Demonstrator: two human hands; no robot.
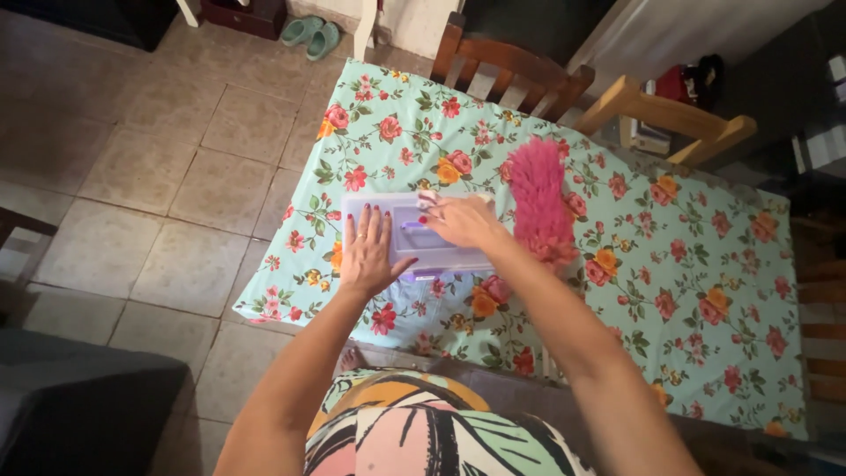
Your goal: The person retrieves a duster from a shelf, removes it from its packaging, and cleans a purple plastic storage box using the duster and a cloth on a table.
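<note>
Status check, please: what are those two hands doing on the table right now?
Left hand flat on purple plastic box. Right hand at its lid handle. Pink fluffy duster lies beside.

Looking down into a lived-in home, a dining corner by every sign. Showing a tabletop (687, 291) dressed in a mint cloth printed with red and orange flowers. Standing at the far edge, two wooden chairs (520, 75), one dark, one pale (670, 119). Stretching off to the left, a floor of worn beige tiles (150, 167). Lying by the far wall, a pair of green slippers (310, 35). Resting on the cloth, a fluffy pink duster (539, 203). Peeking in at lower left, a dark piece of furniture (79, 405).
</note>
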